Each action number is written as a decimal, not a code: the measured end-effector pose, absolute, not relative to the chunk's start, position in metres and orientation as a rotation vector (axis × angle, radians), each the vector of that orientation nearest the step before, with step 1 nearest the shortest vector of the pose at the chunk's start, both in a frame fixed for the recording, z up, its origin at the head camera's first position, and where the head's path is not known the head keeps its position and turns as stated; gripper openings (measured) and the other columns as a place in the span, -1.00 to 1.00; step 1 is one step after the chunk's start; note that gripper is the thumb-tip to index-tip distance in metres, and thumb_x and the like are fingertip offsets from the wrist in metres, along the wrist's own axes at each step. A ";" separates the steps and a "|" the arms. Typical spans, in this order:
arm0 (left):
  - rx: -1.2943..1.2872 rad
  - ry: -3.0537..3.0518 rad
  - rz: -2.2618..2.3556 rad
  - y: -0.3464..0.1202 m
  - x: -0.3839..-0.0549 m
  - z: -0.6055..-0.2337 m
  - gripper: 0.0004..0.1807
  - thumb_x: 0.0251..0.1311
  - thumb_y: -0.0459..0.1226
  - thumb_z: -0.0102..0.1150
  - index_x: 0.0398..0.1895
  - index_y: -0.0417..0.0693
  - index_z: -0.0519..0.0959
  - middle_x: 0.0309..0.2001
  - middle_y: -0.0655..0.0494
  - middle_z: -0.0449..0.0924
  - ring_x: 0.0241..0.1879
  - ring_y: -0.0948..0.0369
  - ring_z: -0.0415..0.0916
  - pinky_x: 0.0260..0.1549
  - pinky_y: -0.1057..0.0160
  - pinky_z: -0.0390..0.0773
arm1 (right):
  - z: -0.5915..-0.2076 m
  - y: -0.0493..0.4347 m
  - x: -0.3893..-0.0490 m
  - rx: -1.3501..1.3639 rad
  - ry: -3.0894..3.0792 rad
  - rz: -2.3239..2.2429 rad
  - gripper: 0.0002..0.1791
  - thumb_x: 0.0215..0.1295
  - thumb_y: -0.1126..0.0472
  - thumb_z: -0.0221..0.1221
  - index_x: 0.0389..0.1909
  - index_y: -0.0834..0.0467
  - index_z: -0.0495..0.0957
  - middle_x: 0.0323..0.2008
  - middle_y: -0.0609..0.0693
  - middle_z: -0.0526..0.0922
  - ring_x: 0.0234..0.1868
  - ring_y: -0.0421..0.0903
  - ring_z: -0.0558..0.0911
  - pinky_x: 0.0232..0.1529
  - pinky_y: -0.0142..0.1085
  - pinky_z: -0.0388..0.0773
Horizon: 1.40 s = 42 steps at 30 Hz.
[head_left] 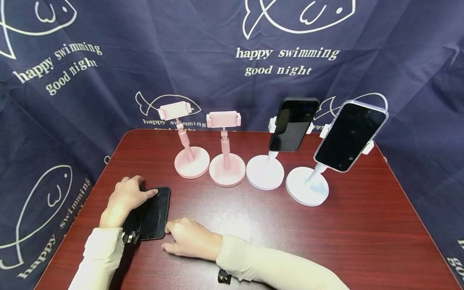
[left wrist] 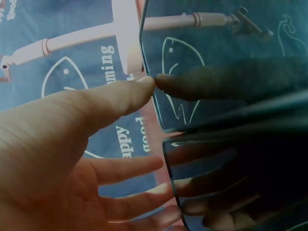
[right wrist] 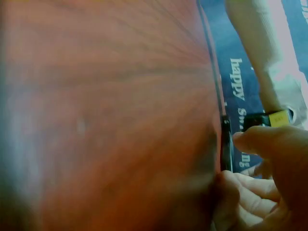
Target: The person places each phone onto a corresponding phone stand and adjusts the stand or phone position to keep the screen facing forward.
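Two black-screened phones lie flat, side by side, at the table's left. The right-hand phone [head_left: 156, 217] shows most of its screen; the left-hand phone [head_left: 133, 220] is largely hidden under my left hand [head_left: 127, 197]. In the left wrist view, that hand's thumb touches the end edge of one phone [left wrist: 211, 113], while its straight fingers reach the edge of the other phone [left wrist: 202, 163]. My right hand [head_left: 192, 239] rests beside the right-hand phone's near right corner, fingers loosely bent. Its index fingertip is close to the phone's side; contact is unclear.
Two pink phone stands with bare holders, a left one [head_left: 192, 163] and a right one [head_left: 227, 171], stand at the back. Beside them, one white stand [head_left: 264, 173] holds a black phone [head_left: 293, 125]; another white stand [head_left: 306, 187] holds a larger pale-edged phone [head_left: 349, 135]. Dark blue cloth hangs behind.
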State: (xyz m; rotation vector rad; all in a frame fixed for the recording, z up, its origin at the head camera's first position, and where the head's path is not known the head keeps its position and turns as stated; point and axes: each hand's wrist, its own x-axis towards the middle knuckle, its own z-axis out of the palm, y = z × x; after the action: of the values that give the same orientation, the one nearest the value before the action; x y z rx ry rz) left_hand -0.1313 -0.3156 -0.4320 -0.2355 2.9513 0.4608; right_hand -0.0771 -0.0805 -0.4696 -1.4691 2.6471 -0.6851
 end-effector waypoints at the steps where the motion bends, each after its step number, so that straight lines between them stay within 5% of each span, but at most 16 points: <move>1: -0.237 2.950 0.458 -0.317 -0.131 -0.431 -0.24 0.14 0.14 0.38 0.17 -0.30 0.54 0.05 -0.48 0.49 0.08 -0.44 0.41 -0.10 -0.41 0.50 | -0.470 -0.083 -0.075 -1.444 2.670 -0.665 -0.72 0.21 -0.12 0.39 -0.31 -0.01 0.64 -0.50 -0.29 0.58 -0.45 -0.35 0.57 -0.40 -0.48 0.54; 8: -0.204 2.943 0.445 -0.322 -0.131 -0.431 -0.41 0.22 0.05 0.34 0.10 -0.25 0.64 0.05 -0.43 0.60 0.05 -0.51 0.42 -0.12 -0.42 0.49 | -0.468 -0.093 -0.071 -1.258 2.755 -0.588 -0.58 0.12 -0.32 0.41 -0.42 -0.08 0.58 -0.54 -0.24 0.62 -0.53 -0.28 0.64 -0.63 -0.41 0.44; 19: -0.041 2.984 0.443 -0.317 -0.134 -0.433 -0.73 0.23 -0.16 0.38 -0.08 -0.09 0.77 -0.02 -0.28 0.72 -0.03 -0.46 0.52 -0.17 -0.44 0.49 | -0.472 -0.097 -0.077 -1.251 2.792 -0.608 -0.70 0.19 -0.13 0.42 -0.56 -0.10 0.58 -0.59 -0.26 0.63 -0.56 -0.23 0.66 -0.66 -0.38 0.41; 42: -0.034 3.006 0.463 -0.300 -0.133 -0.437 -0.53 0.24 0.09 0.36 -0.16 -0.16 0.63 -0.03 -0.31 0.58 0.01 -0.34 0.40 -0.18 -0.29 0.29 | -0.472 -0.092 -0.074 -1.163 2.812 -0.564 -0.58 0.22 -0.20 0.40 -0.29 0.05 0.56 -0.50 -0.08 0.69 -0.51 -0.16 0.71 -0.64 -0.32 0.49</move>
State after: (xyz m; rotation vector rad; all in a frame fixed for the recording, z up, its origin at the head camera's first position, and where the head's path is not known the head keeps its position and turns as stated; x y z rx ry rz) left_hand -0.1326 -0.2996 -0.4368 -0.0337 3.0058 0.4628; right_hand -0.0741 -0.0918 -0.4722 -1.1635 2.8124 -0.5635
